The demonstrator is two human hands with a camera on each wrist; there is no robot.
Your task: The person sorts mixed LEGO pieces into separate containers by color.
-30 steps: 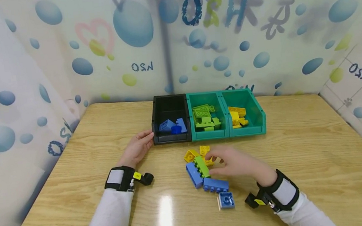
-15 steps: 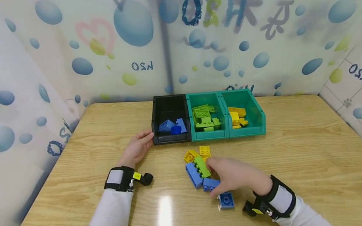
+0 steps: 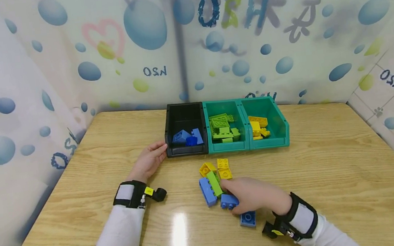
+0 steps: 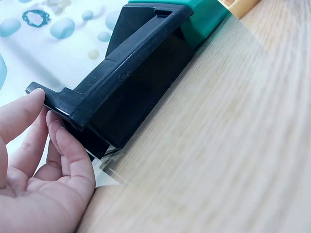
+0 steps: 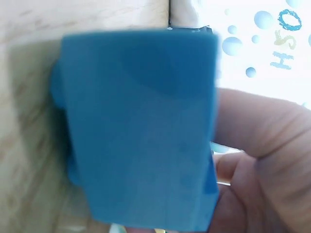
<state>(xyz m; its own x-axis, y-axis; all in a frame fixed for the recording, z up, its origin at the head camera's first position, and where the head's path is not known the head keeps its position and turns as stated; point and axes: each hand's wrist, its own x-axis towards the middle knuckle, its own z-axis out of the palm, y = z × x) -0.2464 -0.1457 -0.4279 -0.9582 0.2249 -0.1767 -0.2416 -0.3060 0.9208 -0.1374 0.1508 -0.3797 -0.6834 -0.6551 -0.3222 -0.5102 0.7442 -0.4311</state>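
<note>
In the head view my left hand point(image 3: 148, 161) holds the front left corner of the black bin point(image 3: 187, 151). Its thumb lies on the rim in the left wrist view, the other fingers curled at the bin's side. My right hand point(image 3: 258, 195) has thumb and fingers around a long blue brick point(image 3: 228, 201), whose right part they cover. Beside it lie a lime green brick point(image 3: 215, 184), another blue brick point(image 3: 208, 192) and several yellow bricks point(image 3: 222, 163). Nearest the right wrist camera, an upside-down square blue brick point(image 5: 141, 131) hides much of the grip.
Blue bricks point(image 3: 181, 136) lie in the black bin. Next to it stand two teal bins, the middle one point(image 3: 228, 147) with green bricks, the right one point(image 3: 269, 143) with yellow bricks. A printed curtain point(image 3: 247, 52) hangs behind the wooden table point(image 3: 334, 172).
My right hand has come down and toward me, from beside the green brick onto the long blue brick. The green and left blue bricks have shifted slightly left. My left hand stays put.
</note>
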